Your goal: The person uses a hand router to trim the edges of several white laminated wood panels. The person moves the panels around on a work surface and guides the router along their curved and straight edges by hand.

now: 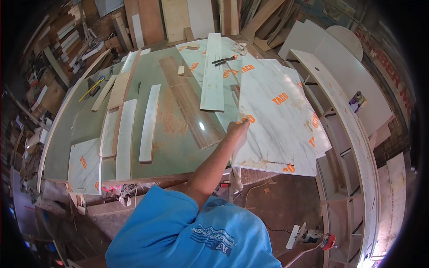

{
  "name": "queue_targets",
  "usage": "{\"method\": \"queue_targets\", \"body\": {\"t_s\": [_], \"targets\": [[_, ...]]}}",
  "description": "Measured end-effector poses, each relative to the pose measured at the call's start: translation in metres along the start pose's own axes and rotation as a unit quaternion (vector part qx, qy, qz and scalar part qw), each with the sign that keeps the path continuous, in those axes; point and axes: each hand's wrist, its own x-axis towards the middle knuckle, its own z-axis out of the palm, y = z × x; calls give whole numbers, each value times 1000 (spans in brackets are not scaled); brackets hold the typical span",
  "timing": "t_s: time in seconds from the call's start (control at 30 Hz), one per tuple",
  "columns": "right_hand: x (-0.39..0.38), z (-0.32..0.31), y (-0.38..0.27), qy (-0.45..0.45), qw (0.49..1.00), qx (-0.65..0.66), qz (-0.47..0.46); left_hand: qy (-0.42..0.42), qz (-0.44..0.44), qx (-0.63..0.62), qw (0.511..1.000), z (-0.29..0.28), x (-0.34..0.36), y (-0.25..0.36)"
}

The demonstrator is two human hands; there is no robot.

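My left hand (239, 127) is closed on the left edge of a white marble-patterned panel (277, 129) with orange printing, lying over similar sheets at the table's right. At the lower right, low beside the shelving frame, my right hand (310, 246) grips a power tool (327, 241) with a red part; a small white piece (292, 236) shows at its left. A pale long board (211, 85) lies just left of the panel, with a dark tool (223, 60) across its upper part.
The green worktable (58, 161) carries several strips (147, 120), a brown plank (183, 102), sawdust and a yellow-black tool (91, 89). A long shelving frame (353, 134) runs along the right, before a large white board (308, 40). Stacked timber (71, 40) stands behind. A cable crosses the floor.
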Motion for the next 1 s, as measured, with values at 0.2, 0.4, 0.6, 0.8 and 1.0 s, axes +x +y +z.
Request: {"method": "queue_targets", "body": {"t_s": [0.2,0.4,0.6,0.8,1.0], "targets": [[3,11,15,-9,999,35,-7,109,73,53,990,-5,31,-18],[-6,14,12,1,995,90,39,43,57,-21,997,-77,34,-29],[-39,41,17,3,998,65,12,82,52,-93,991,-176,41,-87],[-55,61,16,2,999,46,4,187,49,17,981,-258,90,-93],[-73,84,11,-8,999,44,-23,276,129,117,945,-342,206,-64]]}}
